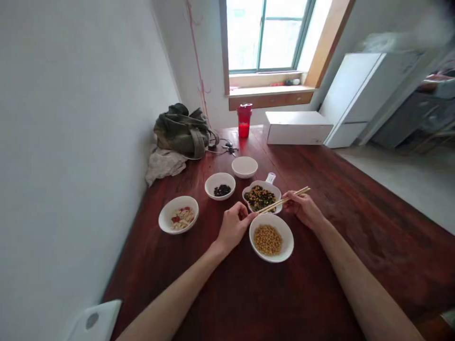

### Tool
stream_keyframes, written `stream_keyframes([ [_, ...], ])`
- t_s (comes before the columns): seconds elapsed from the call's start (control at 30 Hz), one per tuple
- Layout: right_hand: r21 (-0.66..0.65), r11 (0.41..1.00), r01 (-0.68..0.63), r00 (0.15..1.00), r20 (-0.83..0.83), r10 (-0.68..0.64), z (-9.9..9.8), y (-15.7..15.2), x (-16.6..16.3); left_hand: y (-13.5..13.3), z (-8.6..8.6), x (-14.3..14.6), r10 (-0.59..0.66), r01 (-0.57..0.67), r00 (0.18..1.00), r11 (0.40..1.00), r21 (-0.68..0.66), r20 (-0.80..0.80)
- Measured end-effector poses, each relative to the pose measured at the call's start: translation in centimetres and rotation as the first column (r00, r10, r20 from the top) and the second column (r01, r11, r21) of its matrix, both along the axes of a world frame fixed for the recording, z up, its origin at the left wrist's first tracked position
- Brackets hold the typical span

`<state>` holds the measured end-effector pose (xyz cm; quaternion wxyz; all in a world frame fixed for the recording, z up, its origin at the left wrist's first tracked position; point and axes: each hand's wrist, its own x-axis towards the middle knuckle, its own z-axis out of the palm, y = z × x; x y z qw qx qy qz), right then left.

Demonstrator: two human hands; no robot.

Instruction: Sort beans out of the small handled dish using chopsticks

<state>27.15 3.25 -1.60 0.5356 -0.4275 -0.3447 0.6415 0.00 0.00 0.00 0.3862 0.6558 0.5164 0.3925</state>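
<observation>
My right hand [302, 207] is closed around a pair of light wooden chopsticks [279, 203], which slant down to the left over a white handled dish [270, 178] of mixed dark and yellow beans [260, 197]. Just below lies a white bowl [288, 244] of yellow soybeans [268, 239]. At the chopstick tips, by this bowl's rim, my left hand [235, 224] has its fingers curled and pinched; what they grip is hidden. Behind it stands a white bowl [209, 179] with some black beans [222, 190].
A white bowl [167, 213] at the left holds pale slices and red pieces. Farther back are a plain white bowl [245, 166], a green bag [183, 132], keys [230, 149], a red cup [244, 121] and a white box [298, 129]. A wall [88, 142] borders the table's left.
</observation>
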Motion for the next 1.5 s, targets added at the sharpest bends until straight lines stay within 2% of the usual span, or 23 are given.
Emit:
stream_keyframes([
  [0.57, 0.081, 0.996, -0.026, 0.999, -0.017, 0.028, 0.4, -0.1, 0.2, -0.2, 0.4, 0.0, 0.003, -0.001, 0.993, 1.000, -0.015, 0.117],
  [0.77, 0.179, 0.984, -0.027, 0.999, 0.042, 0.019, 1.1, -0.3, 0.2, -0.3, 0.2, -0.2, -0.117, 0.117, 0.987, 0.993, 0.002, 0.107],
  [0.87, 0.235, 0.971, -0.038, 0.995, 0.096, 0.016, 1.7, -0.6, 0.2, -0.4, 0.3, -0.1, -0.130, 0.131, 0.987, 0.991, -0.002, 0.098],
  [0.97, 0.340, 0.938, -0.064, 0.977, 0.214, -0.011, 2.7, -1.1, -0.2, -0.4, 0.4, 0.0, -0.131, 0.131, 0.988, 0.991, 0.000, 0.085],
  [1.1, 0.542, 0.831, -0.128, 0.896, 0.422, -0.138, 4.6, -2.6, -1.5, -0.6, 0.5, 0.0, -0.156, 0.155, 0.985, 0.988, 0.012, 0.076],
  [1.2, 0.615, 0.760, -0.208, 0.803, 0.551, -0.227, 5.6, -3.8, -3.0, -0.7, 0.7, -0.1, -0.192, 0.191, 0.978, 0.981, 0.025, 0.080],
  [1.27, 0.620, 0.734, -0.277, 0.772, 0.599, -0.214, 5.8, -4.4, -3.8, -0.8, 0.8, -0.2, -0.223, 0.220, 0.971, 0.975, 0.034, 0.085],
  [1.37, 0.590, 0.746, -0.308, 0.801, 0.584, -0.132, 5.6, -4.8, -4.5, -0.8, 1.0, -0.2, -0.242, 0.239, 0.966, 0.970, 0.048, 0.094],
  [1.5, 0.520, 0.815, -0.256, 0.854, 0.517, -0.062, 5.7, -4.8, -4.4, -0.9, 1.1, -0.1, -0.229, 0.224, 0.968, 0.973, 0.059, 0.100],
])
